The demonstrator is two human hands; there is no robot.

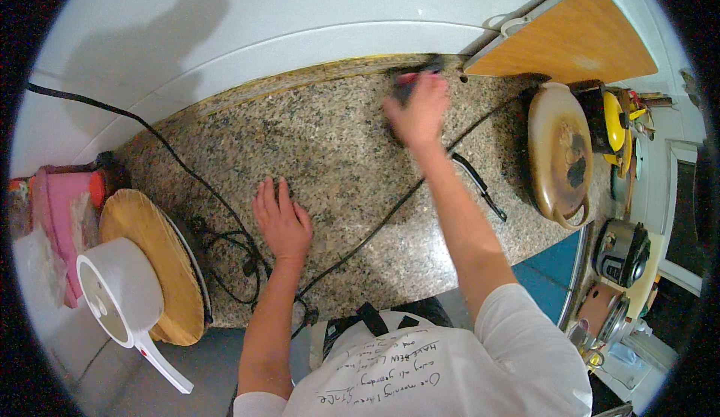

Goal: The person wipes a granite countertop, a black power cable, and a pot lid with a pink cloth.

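Observation:
My left hand (283,220) rests palm down on the speckled granite countertop (337,181), fingers spread and holding nothing. Farther off, near the back edge by the wall, my right hand (424,107) presses a dark cloth or pad with some red (406,86) against the stone. Motion blur hides its exact kind and much of its shape. A black cable (382,223) crosses the counter and passes beneath my right forearm. Beside that forearm lies a slim black and silver handle-like item (481,181).
A tan pan with a scorched base (554,152) stands on the right, below a leaning wooden cutting board (579,40). At left, a white saucepan (126,287) sits against a round wooden board (180,282). Coiled black cable (236,242) lies nearby, with a pink container (62,209) beyond.

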